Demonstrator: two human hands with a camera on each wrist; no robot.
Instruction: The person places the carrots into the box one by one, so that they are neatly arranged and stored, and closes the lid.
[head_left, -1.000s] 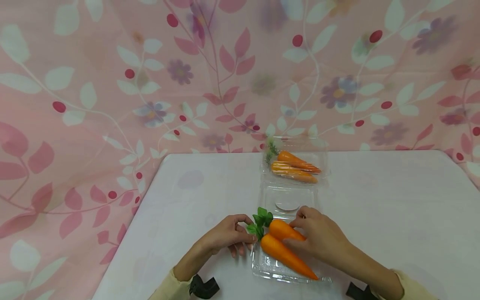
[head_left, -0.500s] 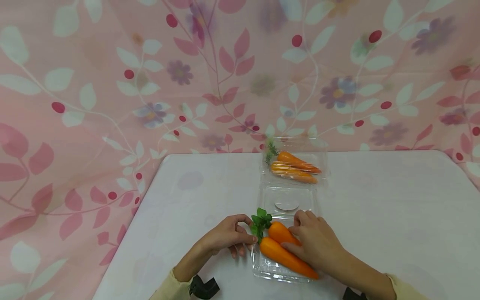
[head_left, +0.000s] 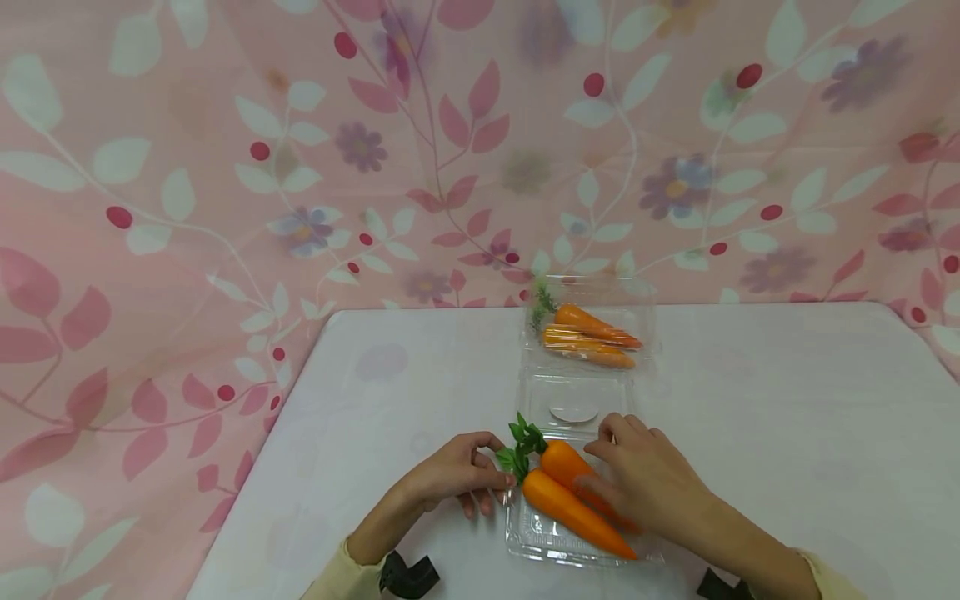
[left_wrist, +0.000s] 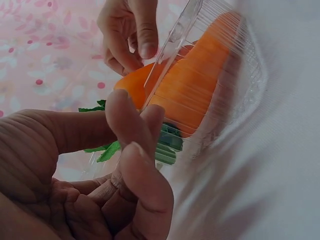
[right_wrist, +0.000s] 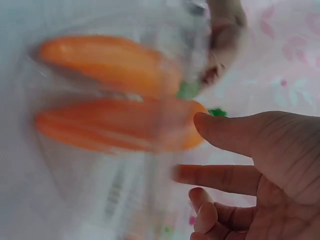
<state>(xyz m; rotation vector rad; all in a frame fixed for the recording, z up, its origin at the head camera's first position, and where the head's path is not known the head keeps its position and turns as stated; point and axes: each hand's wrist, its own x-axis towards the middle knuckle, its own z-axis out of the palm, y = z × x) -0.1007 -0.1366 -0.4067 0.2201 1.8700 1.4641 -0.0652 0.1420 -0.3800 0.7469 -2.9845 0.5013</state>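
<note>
Two orange carrots with green leaf tops lie side by side in an open clear plastic container (head_left: 525, 546). The front carrot (head_left: 577, 512) shows fully in the head view; the back carrot (head_left: 564, 460) is partly behind my right hand (head_left: 651, 475). My left hand (head_left: 457, 473) pinches the container's left rim near the leaves (head_left: 519, 450), its other fingers loosely bent. My right hand hovers over the back carrot, thumb close to its thick end in the right wrist view, fingers apart and not closed round it. Whether the thumb touches the carrot, I cannot tell.
Behind stands another clear plastic container (head_left: 645, 321) with several thinner carrots (head_left: 592, 321) inside. The open lid (head_left: 573, 396) of the near container lies flat between them. A white cloth covers the table (head_left: 420, 375); a floral curtain (head_left: 450, 167) hangs behind.
My right hand has shifted slightly left, then back right, and its grip on the back carrot has loosened. The carrots and leaves have moved a little. My left hand has stayed put.
</note>
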